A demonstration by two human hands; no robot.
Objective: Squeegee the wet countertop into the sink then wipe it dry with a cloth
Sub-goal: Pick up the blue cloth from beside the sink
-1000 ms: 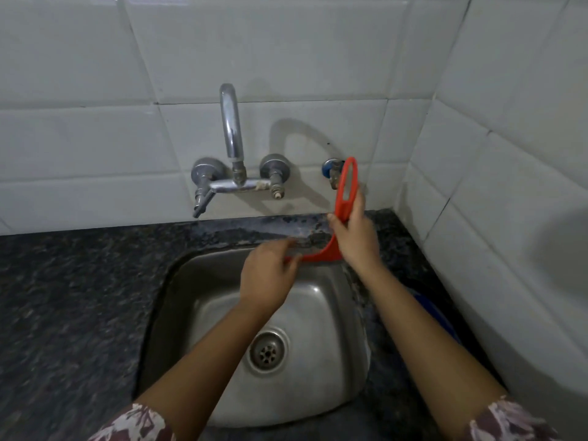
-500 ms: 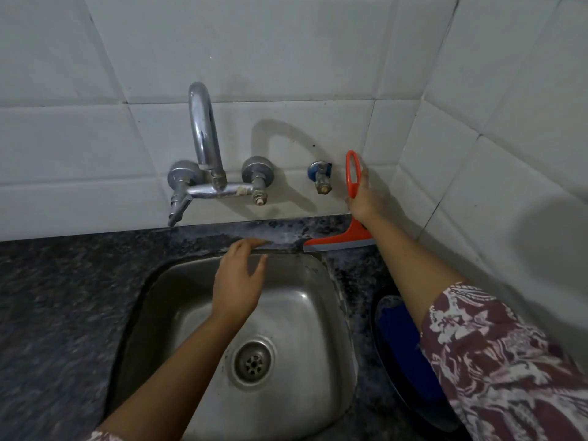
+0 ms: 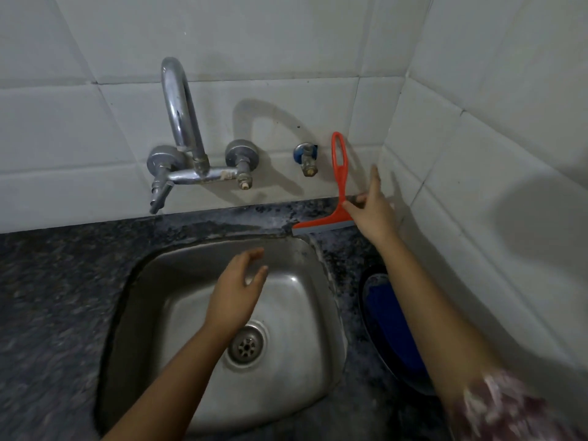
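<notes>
The orange squeegee point(image 3: 339, 186) stands behind the sink's back right corner. Its grey blade rests on the dark speckled countertop point(image 3: 57, 281) and its looped handle leans against the white tiled wall. My right hand point(image 3: 374, 214) is just right of it, fingers spread, with only the thumb and a fingertip touching the squeegee's neck. My left hand point(image 3: 238, 291) hovers over the steel sink point(image 3: 302, 377) with loose, parted fingers and holds nothing. A blue cloth-like thing point(image 3: 393, 323) lies on the counter right of the sink, partly hidden by my right forearm.
A chrome tap point(image 3: 179, 122) with two valves is mounted on the back wall above the sink, and a small blue-collared valve point(image 3: 307, 159) sits beside the squeegee's handle. Tiled walls close the back and right sides. The counter extends to the left.
My right hand carried the squeegee from over the sink to the back right corner, set it against the wall and opened its fingers. My left hand let go of the blade and drew back.
</notes>
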